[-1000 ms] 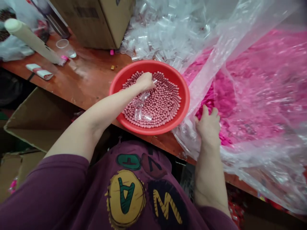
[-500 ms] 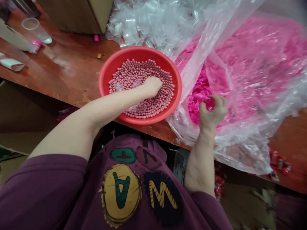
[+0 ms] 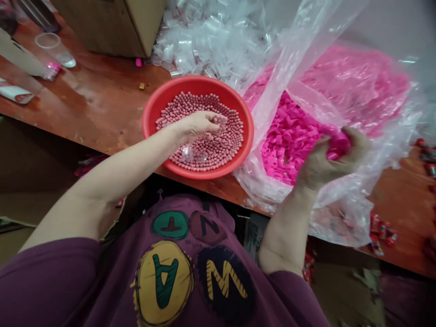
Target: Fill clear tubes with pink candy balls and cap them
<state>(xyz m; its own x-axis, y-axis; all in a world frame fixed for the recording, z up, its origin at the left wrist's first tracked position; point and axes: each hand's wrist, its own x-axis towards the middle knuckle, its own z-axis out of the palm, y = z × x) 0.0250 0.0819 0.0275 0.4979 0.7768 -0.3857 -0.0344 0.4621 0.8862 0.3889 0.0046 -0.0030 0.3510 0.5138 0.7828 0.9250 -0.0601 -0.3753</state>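
Observation:
A round red plastic basin (image 3: 148,122) stands on the table's edge, filled with small pink beads (image 3: 218,145). My left hand (image 3: 199,127) curls low over the beads, and its fingers hide whatever they may hold. A few small clear plastic pieces (image 3: 190,154) lie among the beads near my wrist. My right hand (image 3: 332,156) grips a clump of bright pink plastic pieces (image 3: 337,143) at the mouth of a clear plastic bag (image 3: 340,218). More of these pieces (image 3: 289,141) fill the bag.
A heap of clear plastic pieces (image 3: 211,41) lies behind the basin, next to a cardboard box (image 3: 109,22). The reddish wooden table (image 3: 91,100) holds a plastic cup (image 3: 51,47). Red wrapped items (image 3: 381,234) lie at right. A table edge runs in front of me.
My right hand has moved right and lifted a clump of pink pieces from the bag. My left hand has risen slightly above the beads. The view has shifted slightly.

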